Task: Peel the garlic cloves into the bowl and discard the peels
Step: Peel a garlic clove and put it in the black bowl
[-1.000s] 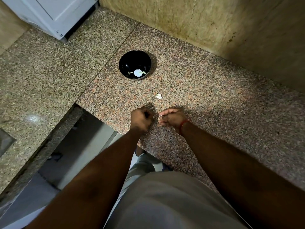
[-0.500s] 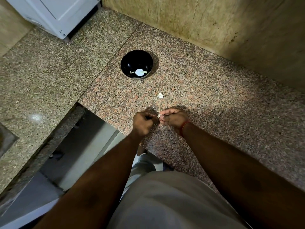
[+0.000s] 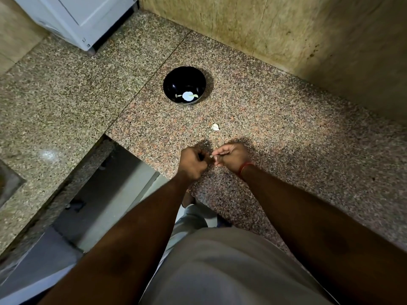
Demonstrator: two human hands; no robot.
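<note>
two hands meeting above granite counter [image 3: 286, 150], left hand [image 3: 192, 163] and right hand [image 3: 231, 158] both pinching garlic clove [image 3: 213, 158], black bowl [image 3: 184, 85] farther back, loose peel [image 3: 215, 127] between.

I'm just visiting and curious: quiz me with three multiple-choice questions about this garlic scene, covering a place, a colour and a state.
1. Where does the loose garlic bit lie?
A. in the bowl
B. on the counter between bowl and hands
C. on the floor

2. What colour is the bowl?
A. black
B. white
C. red

3. What are the hands doing?
A. resting flat
B. gripping the bowl
C. pinching a small pale piece between them

Answers: B, it sits on the granite counter; A, its walls are glossy black; C, the left hand and right hand meet at a garlic clove.
</note>
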